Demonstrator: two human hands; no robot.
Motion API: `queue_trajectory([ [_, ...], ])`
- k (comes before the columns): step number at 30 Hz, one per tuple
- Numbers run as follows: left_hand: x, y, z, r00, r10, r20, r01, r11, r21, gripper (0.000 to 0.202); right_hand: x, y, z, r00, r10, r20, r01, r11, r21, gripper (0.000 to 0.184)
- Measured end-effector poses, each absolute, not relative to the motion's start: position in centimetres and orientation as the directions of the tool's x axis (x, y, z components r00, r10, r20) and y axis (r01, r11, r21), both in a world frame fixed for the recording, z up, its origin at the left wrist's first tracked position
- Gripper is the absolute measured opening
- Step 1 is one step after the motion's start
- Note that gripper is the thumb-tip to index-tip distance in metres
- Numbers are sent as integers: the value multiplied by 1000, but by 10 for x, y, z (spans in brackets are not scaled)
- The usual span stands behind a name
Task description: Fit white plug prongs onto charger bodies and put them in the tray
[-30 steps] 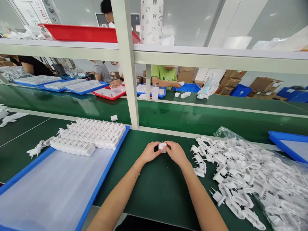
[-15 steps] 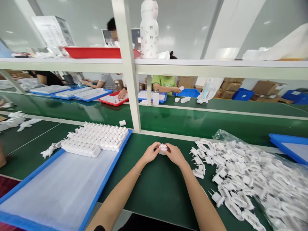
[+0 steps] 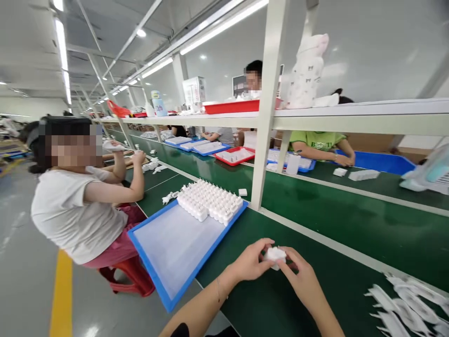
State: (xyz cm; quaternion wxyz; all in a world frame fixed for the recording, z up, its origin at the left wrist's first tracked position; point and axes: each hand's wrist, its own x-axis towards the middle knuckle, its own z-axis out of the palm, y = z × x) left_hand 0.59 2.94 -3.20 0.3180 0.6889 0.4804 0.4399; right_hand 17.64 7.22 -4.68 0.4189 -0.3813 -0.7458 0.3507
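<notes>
Both my hands hold one small white plastic plug housing [image 3: 275, 255] over the green bench. My left hand [image 3: 255, 260] grips its left side between thumb and fingers. From the right, my right hand [image 3: 298, 271] pinches it the same way. To the left of my hands lies a blue-rimmed tray [image 3: 205, 264] with a white liner. At its far end, white plug housings [image 3: 210, 199] stand in close rows with their pins up. Loose white plug parts [image 3: 407, 299] lie on the bench at the right edge.
A shelf post [image 3: 263, 121] rises behind the tray, carrying a shelf [image 3: 351, 120]. One white block [image 3: 242, 192] sits near the post. On the left, a person in a white shirt [image 3: 77, 210] sits on a red stool [image 3: 131, 276]. Other people work across the bench.
My view has swung left, bringing the seated person into sight and putting most of the loose pile out of view. Both hands still hold the plug housing.
</notes>
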Motion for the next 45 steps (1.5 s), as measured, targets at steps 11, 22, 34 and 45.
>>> queue_trajectory([
  [11,-8,-33,-14,183,775,606,411,-620,669,36,174,35,6,148,848,509,-161,529,-834,16],
  [22,-10,-25,-17,211,807,552,452,-581,677,37,189,46,-6,36,968,250,-203,251,-946,19],
  [34,-19,-1,-47,142,980,136,359,-179,916,14,151,47,-38,-537,811,231,257,418,-871,13],
  [45,-19,-8,-57,82,991,108,78,-115,990,22,152,44,-30,-571,808,147,439,452,-776,15],
])
